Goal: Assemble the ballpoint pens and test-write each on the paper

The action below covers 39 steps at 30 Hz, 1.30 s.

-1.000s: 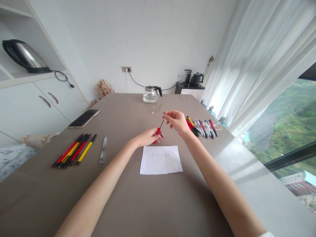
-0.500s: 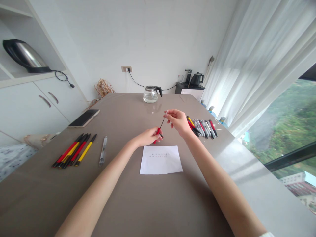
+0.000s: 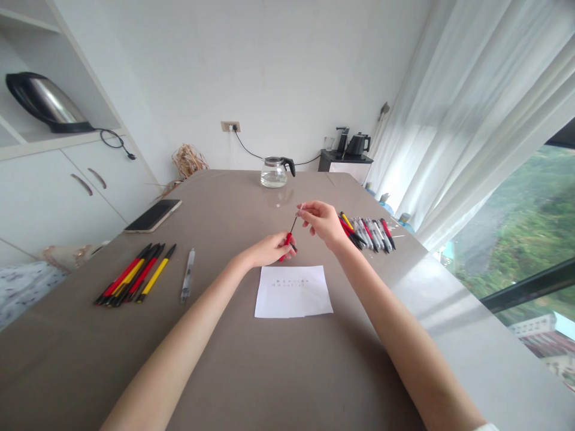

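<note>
While the left hand [image 3: 272, 248] grips a red barrel [image 3: 288, 239], the right hand [image 3: 321, 222] pinches a thin dark rod [image 3: 293, 224]

Because both hands are raised near the middle of the table [image 3: 233, 371], they stand just beyond a white sheet of paper [image 3: 294, 304] that bears two short lines of marks too small to read. The left hand is curled around the red barrel, which tilts with its upper end leaning away to the right; a small black piece [image 3: 294, 246] shows by the same fingers. From the top of the barrel the thin dark rod slants up to the right hand, whose thumb and fingertips close on its pale upper end, the other fingers loosely bent. Whether the rod's lower end sits inside the barrel or only against it, I cannot tell.

To the left, red and yellow pens with black ends [image 3: 145, 272] lie side by side in a slanting bunch, with one clear pen [image 3: 187, 275] near them, set apart on the side of the left forearm. Past the right wrist lies a longer row of pens [image 3: 369, 232], red, yellow, clear and black, partly overlapping at its near-hand end. Farther back, a phone [image 3: 153, 215] lies at the left edge, and a glass pot [image 3: 273, 176] with a black handle stands near the far edge, clear liquid inside it
</note>
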{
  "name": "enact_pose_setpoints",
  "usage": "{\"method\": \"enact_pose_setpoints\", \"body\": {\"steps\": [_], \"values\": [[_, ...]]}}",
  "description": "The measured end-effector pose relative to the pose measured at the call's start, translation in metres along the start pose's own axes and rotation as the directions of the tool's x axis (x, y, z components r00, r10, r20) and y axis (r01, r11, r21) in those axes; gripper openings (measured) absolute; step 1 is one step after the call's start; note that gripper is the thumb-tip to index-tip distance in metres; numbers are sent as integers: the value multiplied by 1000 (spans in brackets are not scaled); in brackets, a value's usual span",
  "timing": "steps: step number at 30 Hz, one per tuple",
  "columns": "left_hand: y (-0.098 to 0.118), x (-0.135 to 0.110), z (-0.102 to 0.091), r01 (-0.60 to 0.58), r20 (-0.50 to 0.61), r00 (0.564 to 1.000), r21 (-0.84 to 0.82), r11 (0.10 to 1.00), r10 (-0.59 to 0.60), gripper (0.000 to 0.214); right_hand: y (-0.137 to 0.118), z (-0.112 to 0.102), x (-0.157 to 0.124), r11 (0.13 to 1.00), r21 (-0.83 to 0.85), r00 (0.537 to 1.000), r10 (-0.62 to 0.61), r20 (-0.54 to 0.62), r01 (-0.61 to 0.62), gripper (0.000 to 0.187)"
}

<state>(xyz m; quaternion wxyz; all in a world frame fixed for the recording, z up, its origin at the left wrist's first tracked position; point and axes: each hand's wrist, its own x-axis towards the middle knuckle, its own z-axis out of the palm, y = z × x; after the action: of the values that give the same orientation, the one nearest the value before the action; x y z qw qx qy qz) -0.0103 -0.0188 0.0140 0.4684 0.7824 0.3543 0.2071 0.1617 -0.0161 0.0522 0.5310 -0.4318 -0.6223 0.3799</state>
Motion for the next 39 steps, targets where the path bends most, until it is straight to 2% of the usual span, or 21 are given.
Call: {"method": "enact_pose_setpoints", "body": {"steps": [5,9,25,39], "values": [[0,0,1,6,-9,1000,-4,1000,-6,18,0,-1,1,1000,4,998,-14,-61,14,27],[0,0,1,10,-6,1000,-2,1000,-10,18,0,0,1,1000,6,998,-18,-67,19,26],[2,-1,1,16,3,1000,1,1000,-16,18,0,1,-1,1000,4,999,10,32,-10,25],[-2,0,1,-2,0,1000,-4,1000,2,20,5,0,1,1000,-24,998,18,64,-17,24]]}}
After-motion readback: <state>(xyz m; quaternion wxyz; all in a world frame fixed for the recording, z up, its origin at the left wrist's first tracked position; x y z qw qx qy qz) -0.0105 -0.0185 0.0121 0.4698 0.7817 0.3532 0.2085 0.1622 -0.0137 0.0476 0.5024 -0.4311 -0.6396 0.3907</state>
